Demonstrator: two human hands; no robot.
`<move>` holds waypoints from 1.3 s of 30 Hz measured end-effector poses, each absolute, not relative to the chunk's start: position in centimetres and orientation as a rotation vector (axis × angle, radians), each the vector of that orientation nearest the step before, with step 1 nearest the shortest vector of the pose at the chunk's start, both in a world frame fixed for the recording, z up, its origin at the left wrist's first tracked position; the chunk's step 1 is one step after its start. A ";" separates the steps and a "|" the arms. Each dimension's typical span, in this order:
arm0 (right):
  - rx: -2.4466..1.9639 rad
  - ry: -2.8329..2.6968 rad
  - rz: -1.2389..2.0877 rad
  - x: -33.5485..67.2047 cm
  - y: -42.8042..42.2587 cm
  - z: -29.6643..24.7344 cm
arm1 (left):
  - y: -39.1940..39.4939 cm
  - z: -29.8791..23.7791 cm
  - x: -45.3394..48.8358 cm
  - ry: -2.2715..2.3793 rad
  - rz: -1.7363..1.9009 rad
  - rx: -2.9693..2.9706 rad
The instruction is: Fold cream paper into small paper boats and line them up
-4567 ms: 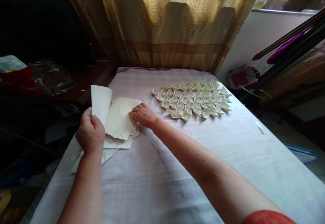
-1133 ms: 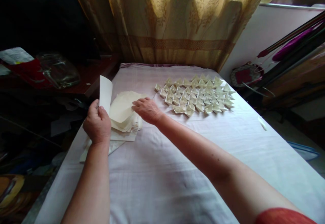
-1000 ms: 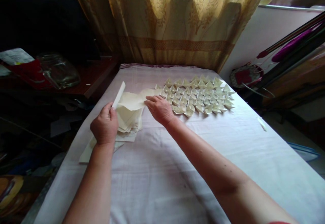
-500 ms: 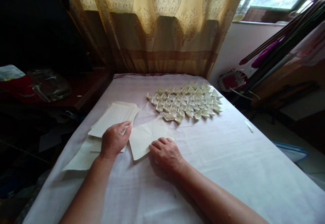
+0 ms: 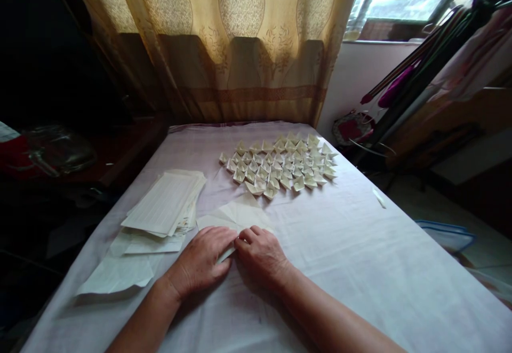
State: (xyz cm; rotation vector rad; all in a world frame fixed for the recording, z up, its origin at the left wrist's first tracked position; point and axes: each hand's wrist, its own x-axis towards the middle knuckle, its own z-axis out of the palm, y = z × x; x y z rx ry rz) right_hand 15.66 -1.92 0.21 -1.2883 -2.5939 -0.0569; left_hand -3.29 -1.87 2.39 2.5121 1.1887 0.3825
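A cream paper sheet (image 5: 240,213) lies on the white cloth-covered table (image 5: 360,257) in front of me. My left hand (image 5: 202,259) and my right hand (image 5: 261,250) rest side by side on its near edge, fingertips pressed to the paper and almost touching each other. The fingers of both hands are bent over the sheet's near corner. To the left lies a stack of paper sheets (image 5: 166,203). Farther back, several small folded paper boats (image 5: 280,163) are set out in rows.
A loose sheet (image 5: 116,274) lies at the table's left edge. A patterned curtain (image 5: 240,49) hangs behind the table. Dark furniture with a glass jar (image 5: 56,150) stands at left; poles and a rack (image 5: 420,70) lean at right. A paper scrap (image 5: 379,198) lies right of the boats.
The lifted sheets in my left hand were laid back on the stack. My right hand drew one sheet toward me. Both hands now meet at its near edge.
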 end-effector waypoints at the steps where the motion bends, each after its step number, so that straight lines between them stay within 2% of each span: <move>1: -1.278 -2.604 -0.040 15.7 -1.9 0.3 | -2.0 2.3 -3.7 1.184 0.367 2.523; 5: -1.216 -2.620 0.038 16.4 -1.8 0.3 | -1.6 1.8 -5.8 1.190 0.275 2.532; 11: -1.076 -2.544 0.232 17.6 -1.8 0.0 | -0.1 1.7 -7.5 1.236 0.397 2.584; 15: -1.122 -2.507 0.246 18.1 -2.4 0.4 | -0.9 2.3 -6.6 1.188 0.429 2.625; 23: -1.263 -2.535 0.374 19.3 -4.1 1.4 | -4.1 5.7 -2.8 1.418 -0.027 2.532; 28: -1.427 -2.480 0.493 20.7 -3.8 2.2 | -3.5 7.2 -3.0 1.358 0.045 2.261; 34: -1.608 -2.407 0.796 21.4 -2.8 3.3 | -2.5 4.8 -4.2 1.296 0.169 1.955; 39: -1.715 -2.365 0.654 21.0 -1.8 2.9 | -2.2 3.9 -3.8 1.461 0.176 1.906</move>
